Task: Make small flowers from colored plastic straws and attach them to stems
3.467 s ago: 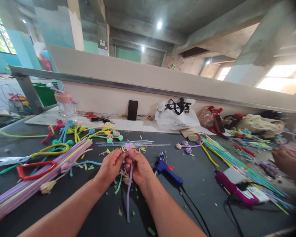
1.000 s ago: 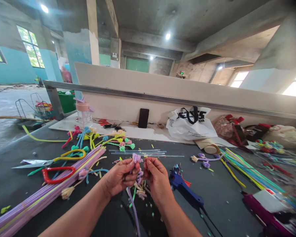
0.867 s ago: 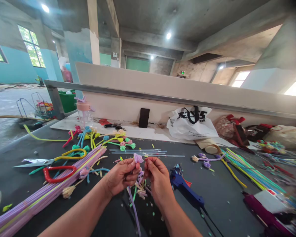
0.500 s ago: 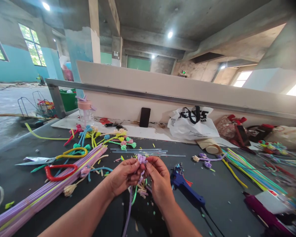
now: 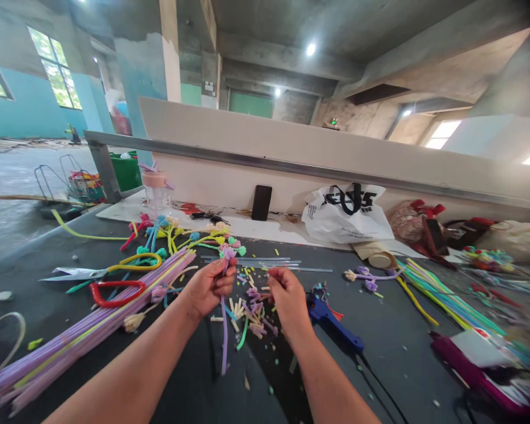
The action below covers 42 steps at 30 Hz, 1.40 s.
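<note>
My left hand [image 5: 214,284] is closed, pinching a purple pipe-cleaner flower [image 5: 228,253] by its base. Its purple stem [image 5: 224,341] hangs below the fingers. To the right, my right hand [image 5: 287,297] has its fingertips drawn together above the dark table; whatever they hold, if anything, is too small to make out. Between and below the hands lies a scatter of short cut pipe-cleaner pieces [image 5: 257,315] in purple, cream, green and blue. A blue glue gun [image 5: 335,327] rests just right of my right hand, its cord running toward me.
Scissors [image 5: 110,274] with yellow and red handles lie on a bundle of pipe cleaners [image 5: 92,335] at left. Finished-looking flowers [image 5: 172,235] cluster behind. Clear sticks [image 5: 269,263], a phone [image 5: 262,202] and a white bag [image 5: 347,215] sit farther back. More pipe cleaners [image 5: 454,303] lie right.
My hands have come apart. The left has moved left and up with the purple flower, while the right has let go of it and stays near the cut pieces.
</note>
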### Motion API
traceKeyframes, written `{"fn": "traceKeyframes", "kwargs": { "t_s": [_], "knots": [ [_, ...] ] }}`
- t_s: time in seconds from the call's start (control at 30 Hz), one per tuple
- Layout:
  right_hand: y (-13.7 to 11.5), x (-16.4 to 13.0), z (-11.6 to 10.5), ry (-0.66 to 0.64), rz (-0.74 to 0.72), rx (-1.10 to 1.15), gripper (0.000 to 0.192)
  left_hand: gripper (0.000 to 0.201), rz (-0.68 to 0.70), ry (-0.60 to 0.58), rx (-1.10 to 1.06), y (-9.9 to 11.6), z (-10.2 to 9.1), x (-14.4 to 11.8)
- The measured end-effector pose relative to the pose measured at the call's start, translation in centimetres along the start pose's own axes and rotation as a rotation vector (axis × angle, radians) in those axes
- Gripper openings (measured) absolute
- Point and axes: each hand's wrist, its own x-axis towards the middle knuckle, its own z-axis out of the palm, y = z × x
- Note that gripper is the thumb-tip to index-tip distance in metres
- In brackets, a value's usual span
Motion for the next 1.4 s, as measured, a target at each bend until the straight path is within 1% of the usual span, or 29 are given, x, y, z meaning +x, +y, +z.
{"fn": "traceKeyframes", "kwargs": {
  "t_s": [0.07,0.13,0.23,0.3,0.4,0.57,0.7,0.83,0.97,1.1,1.17,1.3,1.4],
  "knots": [
    [0.2,0.1,-0.1,-0.011,-0.096,-0.213,0.008,0.014,-0.002,-0.002,0.014,0.3,-0.2,-0.1],
    [0.3,0.1,-0.1,-0.068,-0.18,-0.336,0.01,0.015,-0.013,-0.017,0.035,0.5,-0.2,-0.3],
    [0.3,-0.3,0.2,-0.167,-0.234,-0.361,0.01,0.015,-0.047,-0.082,0.07,0.4,0.1,-0.6],
    [0.3,-0.5,0.4,-0.2,-0.245,-0.355,0.01,0.016,-0.066,-0.149,0.083,0.3,0.3,-0.9],
    [0.2,-0.8,0.6,-0.202,-0.253,-0.378,0.011,0.016,-0.089,-0.224,0.09,0.2,0.5,-1.1],
    [0.0,-0.7,0.5,-0.2,-0.265,-0.404,0.012,0.019,-0.134,-0.274,0.105,0.0,0.8,-1.1],
    [-0.5,-0.8,0.4,-0.173,-0.248,-0.348,0.013,0.018,-0.132,-0.26,0.152,-0.3,1.3,-1.1],
    [-1.3,-1.3,0.3,-0.12,-0.272,-0.197,0.011,0.015,-0.152,-0.224,0.209,-0.7,1.6,-1.1],
    [-1.8,-1.8,0.3,-0.141,-0.275,-0.082,0.012,0.013,-0.157,-0.22,0.25,-1.2,1.7,-1.0],
    [-1.8,-2.1,0.4,-0.177,-0.295,-0.07,0.014,0.016,-0.153,-0.203,0.294,-1.6,1.7,-0.9],
    [-1.9,-2.1,0.3,-0.147,-0.312,-0.083,0.014,0.017,-0.155,-0.199,0.288,-1.7,1.6,-1.0],
    [-2.0,-2.3,0.0,-0.04,-0.341,-0.038,0.013,0.017,-0.156,-0.239,0.237,-1.7,1.4,-1.1],
    [-2.0,-2.5,0.0,-0.032,-0.329,0.011,0.012,0.017,-0.173,-0.294,0.195,-1.8,1.3,-1.2]
  ]
}}
